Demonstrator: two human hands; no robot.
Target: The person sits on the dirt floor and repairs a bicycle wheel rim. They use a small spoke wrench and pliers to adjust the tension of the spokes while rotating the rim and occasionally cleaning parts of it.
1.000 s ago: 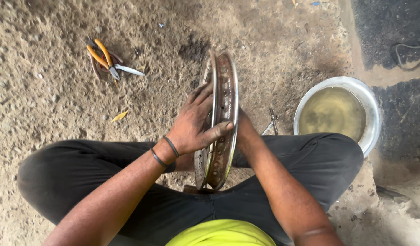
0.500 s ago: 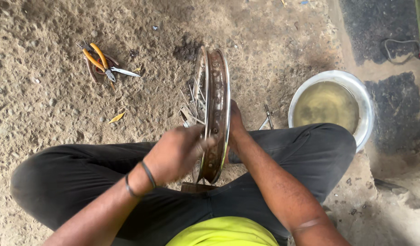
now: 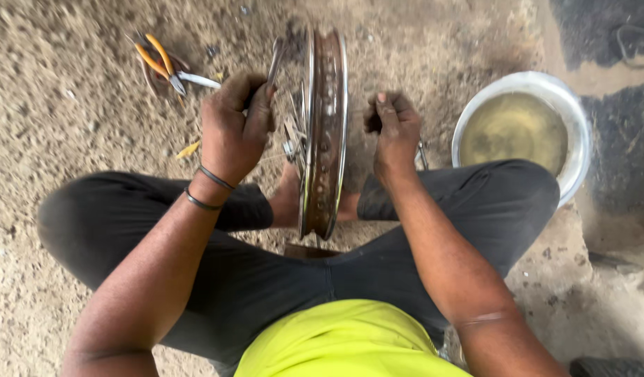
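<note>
From the head camera, the left hand point(image 3: 232, 129) has let go of the rusty round wheel rim point(image 3: 325, 132) and now has its fingers curled tight around a thin metal tool point(image 3: 274, 61). The rim stands up on its edge between the person's legs, with thin spokes point(image 3: 294, 126) on its left side. The right hand point(image 3: 392, 129), a loose fist that holds nothing I can see, is now just right of the rim, near the shiny bowl point(image 3: 577, 150) of muddy water, and orange pliers point(image 3: 158, 61) lie far left on the sandy ground point(image 3: 70, 126).

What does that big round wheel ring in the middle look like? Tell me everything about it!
The wheel rim is a metal hoop standing upright on its edge between the person's crossed legs. Its inner channel looks rusty brown with a row of small holes, while the outer edges are shiny. Thin spokes stick out on its left side. The left hand holds a metal tool beside it; the right hand is close on the other side.
</note>
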